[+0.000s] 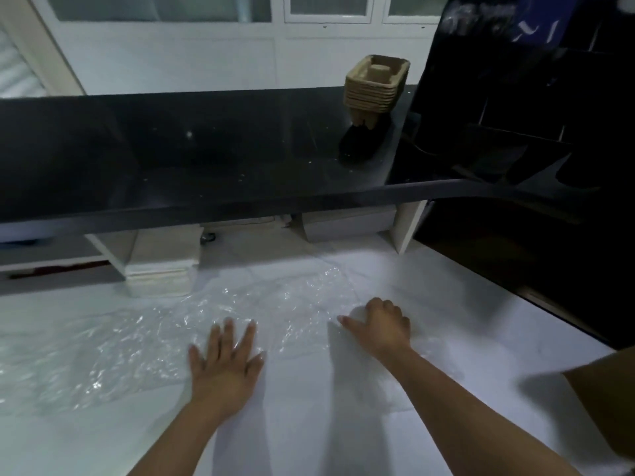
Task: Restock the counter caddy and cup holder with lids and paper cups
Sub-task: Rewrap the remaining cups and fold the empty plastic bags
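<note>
Lids and paper cups are nowhere plainly in view right now; what lies under your hands is a crinkled clear plastic wrap (213, 324) spread over the white bench (464, 321). It may be packaging for the stock, but the blur leaves that open.

Your left hand (225, 365) lies flat with its fingers spread, pressing on the near edge of the wrap. Your right hand (381, 326) has its knuckles up and fingers curled down at the wrap's right end; whether that grip has actually closed on the film or on something white beneath it, I cannot tell.

Above the bench runs a dark glossy shelf (206, 149), and on it, toward the right, stands a stack of moulded pulp cup carriers (376, 85). A dark unit with compartments (515, 115) rises at the far right; it could be the caddy, though its contents are too dark to read. Under the shelf sit white stacks (161, 269) that look like paper goods.

By my reading, you are at the unpacking stage: flattening or opening the wrap before any stock reaches the holder. The next move calls for you to hold the film down with the flat left hand while the right finds a firm pinch on its edge, then pull it clear. Thin film slips and clings, so take a gathered fold instead of a single layer.
</note>
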Tool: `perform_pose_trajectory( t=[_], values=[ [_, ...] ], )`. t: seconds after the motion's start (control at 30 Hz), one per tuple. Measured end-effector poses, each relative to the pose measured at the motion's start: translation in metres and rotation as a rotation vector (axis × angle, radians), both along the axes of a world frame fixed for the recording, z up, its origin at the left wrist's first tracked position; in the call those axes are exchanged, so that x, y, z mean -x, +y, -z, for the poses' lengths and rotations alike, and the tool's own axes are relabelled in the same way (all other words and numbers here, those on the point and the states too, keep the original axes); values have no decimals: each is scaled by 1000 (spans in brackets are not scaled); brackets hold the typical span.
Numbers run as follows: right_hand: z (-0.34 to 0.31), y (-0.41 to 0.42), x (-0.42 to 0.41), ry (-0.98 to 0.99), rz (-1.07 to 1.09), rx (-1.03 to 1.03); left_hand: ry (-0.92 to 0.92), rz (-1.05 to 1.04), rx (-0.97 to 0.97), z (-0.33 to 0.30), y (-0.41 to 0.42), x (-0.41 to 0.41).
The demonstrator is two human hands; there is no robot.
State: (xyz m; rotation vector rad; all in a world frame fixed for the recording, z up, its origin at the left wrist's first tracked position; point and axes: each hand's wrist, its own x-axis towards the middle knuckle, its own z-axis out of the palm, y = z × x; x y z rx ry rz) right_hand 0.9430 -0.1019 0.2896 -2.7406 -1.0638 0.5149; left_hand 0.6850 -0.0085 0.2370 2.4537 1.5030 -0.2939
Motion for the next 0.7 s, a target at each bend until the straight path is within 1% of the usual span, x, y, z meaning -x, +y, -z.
perform_pose_trajectory(
  t=[0.03, 0.13, 0.17, 0.2, 0.23, 0.33, 0.43, 0.5, 0.57, 0.63, 0.7],
  values=[
    [1, 4, 1, -2, -11, 31, 5, -12, 34, -3, 1, 4],
    [0, 15, 5, -12, -72, 87, 2, 0, 49, -7, 0, 9],
    [-3, 17, 8, -10, -86, 58, -5, 4, 53, -8, -1, 9],
    [-5, 20, 12, 9, -85, -13, -11, 3, 55, -8, -2, 10],
    [-6, 22, 17, 75, -58, -119, -26, -5, 56, -9, -2, 11],
    [-21, 25, 30, 381, 70, -461, -118, -20, -14, -17, -4, 14],
    [-39, 26, 36, 591, 176, -677, -228, 30, -37, -32, -7, 8],
    [-52, 26, 38, 763, 233, -760, -262, 122, 7, -45, -5, -4],
    [-62, 23, 41, 903, 252, -801, -275, 198, 102, -59, -3, -23],
    [-68, 16, 45, 978, 229, -841, -305, 201, 182, -70, -4, -44],
    [-71, 11, 48, 1046, 174, -893, -346, 206, 189, -76, -8, -61]
  ],
)
